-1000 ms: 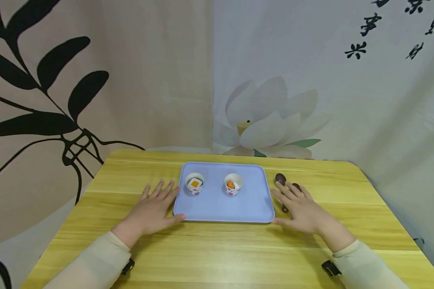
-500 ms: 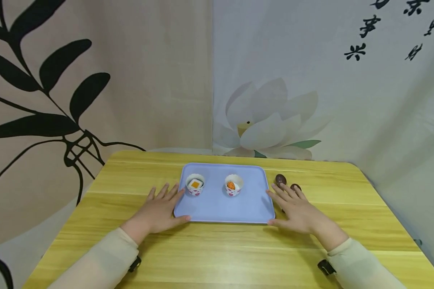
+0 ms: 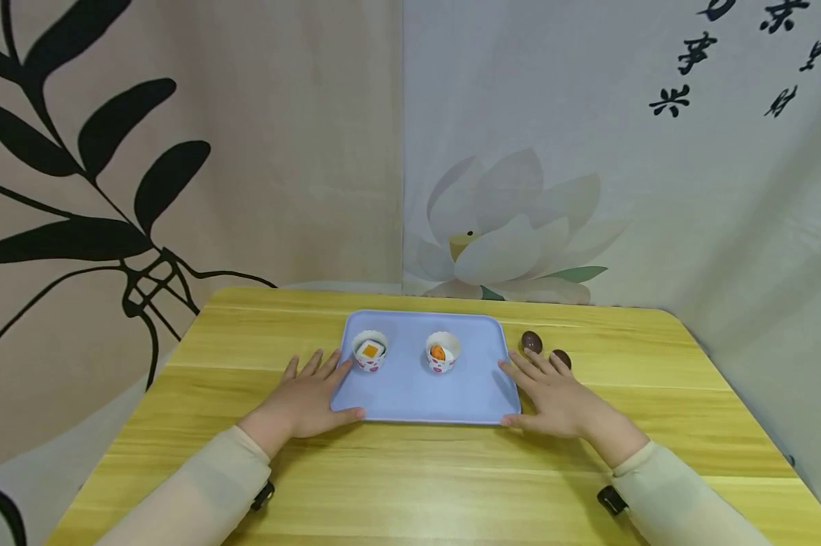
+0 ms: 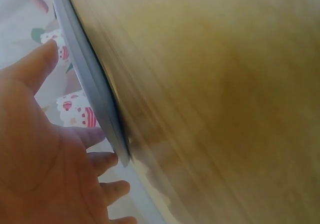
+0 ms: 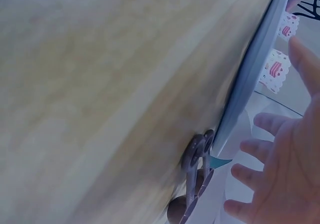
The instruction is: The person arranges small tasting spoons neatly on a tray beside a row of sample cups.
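Note:
A light blue rectangular tray [image 3: 397, 398] lies on the wooden table with two paper cups on it. The left cup [image 3: 369, 362] has a white and orange square piece inside; the right cup [image 3: 441, 364] contains a white and orange piece. My left hand [image 3: 303, 402] is spread at the tray's left edge, thumb by its front left corner. Spread likewise, my right hand [image 3: 554, 398] is at the right edge with its thumb by the front right corner. Two dark brown spoons [image 5: 192, 176] lie right of the tray, their handles hidden under the right hand in the head view.
The wooden table [image 3: 424, 485] reaches out on all sides of the tray. Behind it hang a beige curtain [image 3: 301, 152] with dark leaves and a pale one [image 3: 690, 205] with a lotus and black characters. A dark wrist strap [image 3: 611, 500] shows at the right sleeve.
Both hands have moved inward, the left one rightward and the right one leftward, so the fingers now overlap the tray's side edges. The tray, cups and spoons stay in place.

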The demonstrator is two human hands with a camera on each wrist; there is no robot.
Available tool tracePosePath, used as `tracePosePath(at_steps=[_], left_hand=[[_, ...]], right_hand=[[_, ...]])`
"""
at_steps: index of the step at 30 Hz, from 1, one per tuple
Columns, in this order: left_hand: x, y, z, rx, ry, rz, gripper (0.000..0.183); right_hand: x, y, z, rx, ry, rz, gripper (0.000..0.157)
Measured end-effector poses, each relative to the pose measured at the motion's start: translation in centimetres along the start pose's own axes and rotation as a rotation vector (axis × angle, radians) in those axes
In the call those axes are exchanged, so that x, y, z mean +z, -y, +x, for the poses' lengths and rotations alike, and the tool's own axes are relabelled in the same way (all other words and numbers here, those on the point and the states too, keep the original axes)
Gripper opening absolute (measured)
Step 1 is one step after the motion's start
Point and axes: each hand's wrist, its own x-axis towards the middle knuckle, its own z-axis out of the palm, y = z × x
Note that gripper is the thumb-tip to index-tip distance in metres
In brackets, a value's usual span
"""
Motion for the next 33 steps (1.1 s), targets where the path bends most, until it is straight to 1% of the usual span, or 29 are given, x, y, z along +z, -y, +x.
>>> tracePosePath(at_steps=[8, 18, 26, 33], left_hand=[[-0.06, 0.17, 0.16, 0.0, 0.004, 0.0, 0.102], [0.05, 0.39, 0.36, 0.002, 0.009, 0.007, 0.105], [0.13, 0.35, 0.34, 0.009, 0.013, 0.012, 0.107], [-0.12, 0.5, 0.17, 0.018, 0.003, 0.004, 0.105]], right_hand=[[0.15, -0.19, 0.14, 0.007, 0.024, -0.004, 0.091], [0.08, -0.28, 0.54, 0.02, 0.074, -0.022, 0.098], [0.27, -0.36, 0.43, 0.025, 0.08, -0.026, 0.1], [0.28, -0.42, 0.56, 0.021, 0.082, -0.03, 0.101]])
